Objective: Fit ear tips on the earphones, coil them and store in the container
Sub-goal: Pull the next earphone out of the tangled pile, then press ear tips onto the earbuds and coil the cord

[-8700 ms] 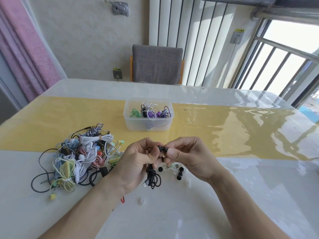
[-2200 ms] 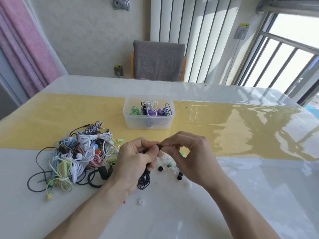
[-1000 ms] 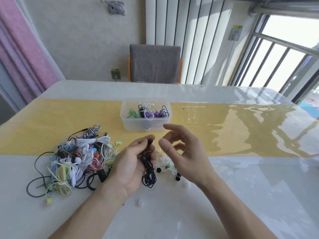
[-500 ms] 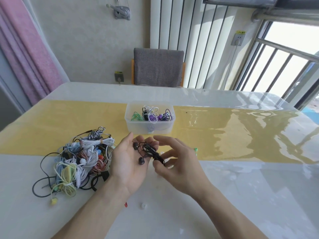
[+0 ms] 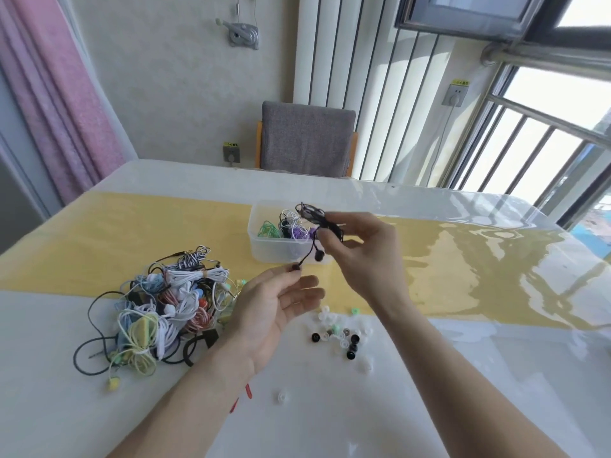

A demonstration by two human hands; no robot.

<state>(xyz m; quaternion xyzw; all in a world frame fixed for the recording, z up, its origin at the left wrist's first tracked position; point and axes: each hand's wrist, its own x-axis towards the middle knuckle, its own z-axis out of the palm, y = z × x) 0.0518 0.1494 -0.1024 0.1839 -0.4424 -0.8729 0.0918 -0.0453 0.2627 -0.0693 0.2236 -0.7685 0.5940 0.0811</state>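
My right hand (image 5: 360, 256) pinches a bundled black earphone cable (image 5: 318, 217) and holds it up in front of the clear plastic container (image 5: 264, 249). Two black earbuds hang from the bundle; one earbud (image 5: 319, 256) dangles free, the other (image 5: 295, 267) sits at the fingertips of my left hand (image 5: 274, 305). My left hand is palm up with relaxed fingers. The container holds several coiled earphones in green, white and purple. Loose ear tips (image 5: 344, 338), black, white and green, lie on the table below my hands.
A tangled pile of earphones (image 5: 158, 309) in many colours lies on the table at the left. One stray clear ear tip (image 5: 282, 397) sits near my left forearm. A grey chair (image 5: 305, 140) stands behind the table's far edge.
My right hand took the black cable bundle out of my left palm and lifted it up and right toward the container. My left hand opened and stayed low.
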